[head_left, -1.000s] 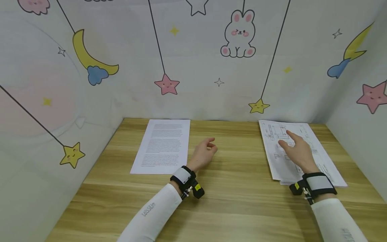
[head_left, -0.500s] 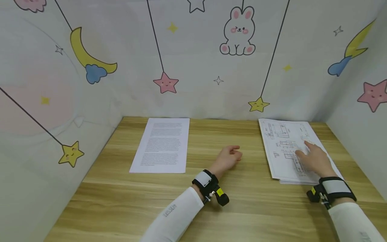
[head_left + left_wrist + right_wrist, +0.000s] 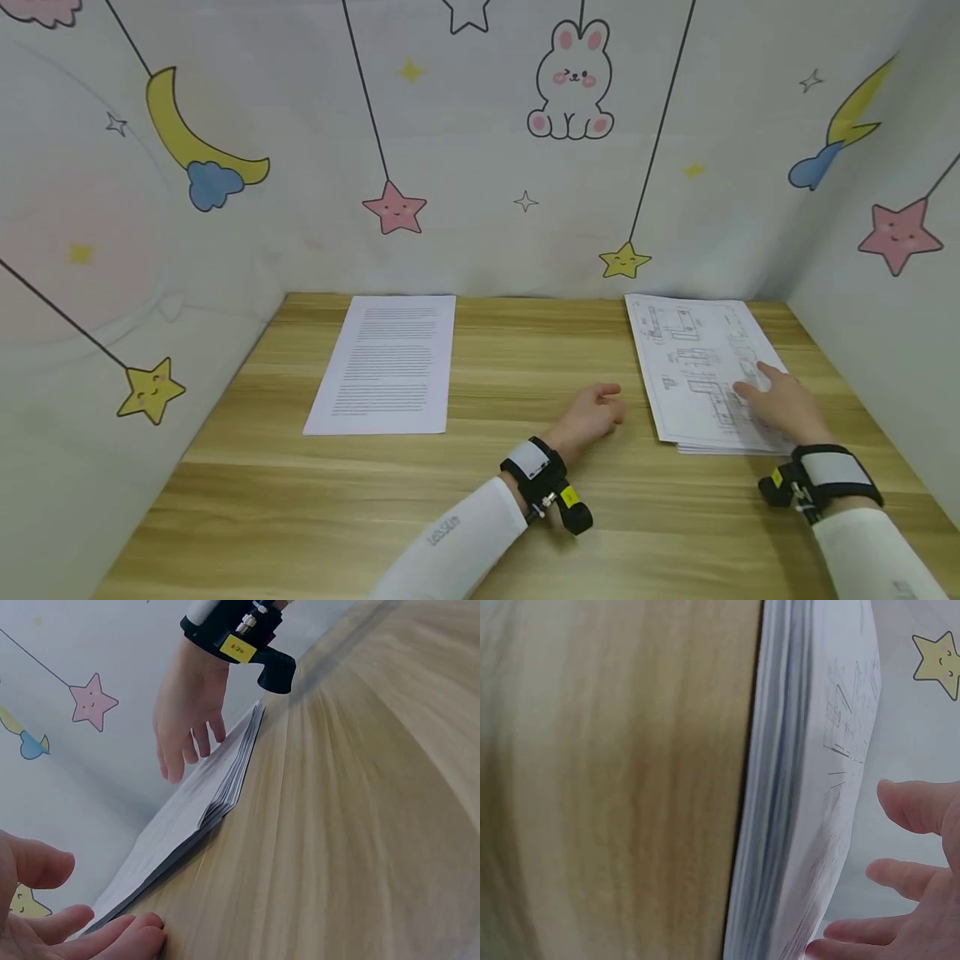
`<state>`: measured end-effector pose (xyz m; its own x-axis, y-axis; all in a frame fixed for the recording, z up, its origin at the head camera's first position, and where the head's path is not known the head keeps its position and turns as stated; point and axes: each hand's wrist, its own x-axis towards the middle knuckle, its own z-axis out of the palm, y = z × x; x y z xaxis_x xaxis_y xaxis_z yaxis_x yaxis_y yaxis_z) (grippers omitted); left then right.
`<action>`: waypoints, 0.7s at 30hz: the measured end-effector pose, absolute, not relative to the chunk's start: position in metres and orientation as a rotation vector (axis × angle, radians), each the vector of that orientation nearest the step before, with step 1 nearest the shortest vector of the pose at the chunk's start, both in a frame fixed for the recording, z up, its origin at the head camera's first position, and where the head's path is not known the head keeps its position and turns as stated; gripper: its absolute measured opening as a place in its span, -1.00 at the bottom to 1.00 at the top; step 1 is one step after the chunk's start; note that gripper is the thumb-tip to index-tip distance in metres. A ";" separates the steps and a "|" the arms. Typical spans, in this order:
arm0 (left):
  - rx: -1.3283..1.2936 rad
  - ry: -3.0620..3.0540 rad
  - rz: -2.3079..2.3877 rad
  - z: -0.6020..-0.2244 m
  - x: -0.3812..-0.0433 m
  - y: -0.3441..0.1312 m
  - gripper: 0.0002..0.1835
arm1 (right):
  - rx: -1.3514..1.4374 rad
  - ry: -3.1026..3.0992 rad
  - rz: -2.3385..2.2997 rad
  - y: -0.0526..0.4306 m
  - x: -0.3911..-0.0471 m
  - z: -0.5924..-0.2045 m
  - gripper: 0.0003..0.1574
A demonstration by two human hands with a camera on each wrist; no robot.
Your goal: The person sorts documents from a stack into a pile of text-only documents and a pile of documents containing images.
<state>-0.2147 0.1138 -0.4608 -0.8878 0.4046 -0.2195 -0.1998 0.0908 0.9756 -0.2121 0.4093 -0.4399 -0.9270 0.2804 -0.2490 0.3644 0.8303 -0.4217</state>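
- From here I see a wood-grain tabletop (image 3: 285, 508) before a cartoon-printed wall (image 3: 480, 117).
- My right hand (image 3: 789, 407), fingers extended and empty, is over the technical-drawing stack (image 3: 686, 375), far right; contact unclear.
- My left hand (image 3: 587, 423), loosely curled, empty, is just left of it.
- Farther left: a typed page (image 3: 386, 367).

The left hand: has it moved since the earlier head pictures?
Yes: the left hand moved right, away from the printed page, toward the drawings.
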 end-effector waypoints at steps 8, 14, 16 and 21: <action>0.140 1.838 1.918 -0.464 -0.208 0.137 -0.42 | 0.577 2.827 -0.739 0.413 -0.210 -0.444 -0.03; 0.088 1.723 1.951 -0.465 -0.209 0.148 -0.41 | 0.635 2.835 -0.751 0.415 -0.206 -0.445 -0.06; 0.080 1.701 1.958 -0.466 -0.210 0.151 -0.43 | 0.636 2.831 -0.727 0.415 -0.205 -0.445 -0.07; 0.059 1.658 1.961 -0.468 -0.213 0.154 -0.55 | 0.642 2.825 -0.675 0.414 -0.204 -0.447 -0.09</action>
<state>-0.2126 0.1544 -0.4680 -0.8394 0.4410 -0.3176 -0.3866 -0.0739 0.9193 -0.2037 0.4144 -0.4474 -0.8935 0.3696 -0.2550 0.4450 0.8050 -0.3924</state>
